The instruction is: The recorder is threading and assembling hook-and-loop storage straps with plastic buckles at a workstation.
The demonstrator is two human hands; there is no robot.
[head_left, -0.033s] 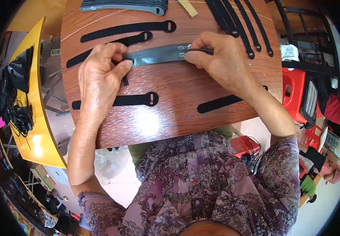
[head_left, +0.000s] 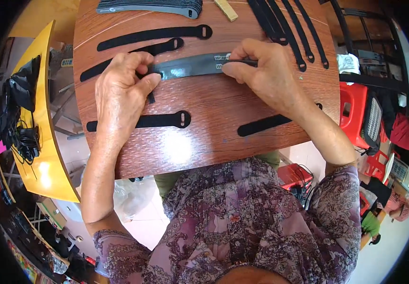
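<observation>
**Two hands pinch a grey strap flat on a round wooden table**

A person in a purple patterned blouse (head_left: 261, 222) leans over a round wooden table (head_left: 204, 142) and holds a grey strap (head_left: 190, 65) across its middle. The strap lies roughly level, left to right, with pale printing near its right end.

The left hand (head_left: 119, 94) rests palm down on the tabletop. Its thumb and curled fingers press together on the strap's left end, pinching it against the wood. The right hand (head_left: 266, 71) comes in from the other side; its thumb and forefinger close on the strap's right end, the other fingers folded behind them.

Black straps with slotted heads lie all around. One long black strap (head_left: 155, 35) sits just above the grey one, and a shorter black strap (head_left: 133, 56) runs partly under the left fingers. Another slotted strap (head_left: 159, 120) lies below the left hand, its left part hidden under the hand and wrist. A dark strap (head_left: 261, 125) lies beneath the right wrist. At the far edge sits a stack of grey straps (head_left: 152, 6), beside a small wooden stick (head_left: 226, 9), and a fan of black straps (head_left: 294, 33) spreads toward the upper right.

To the left stands a yellow table (head_left: 43, 156) with black cables (head_left: 20, 118) on it. A red plastic stool (head_left: 353, 113) stands to the right.
</observation>
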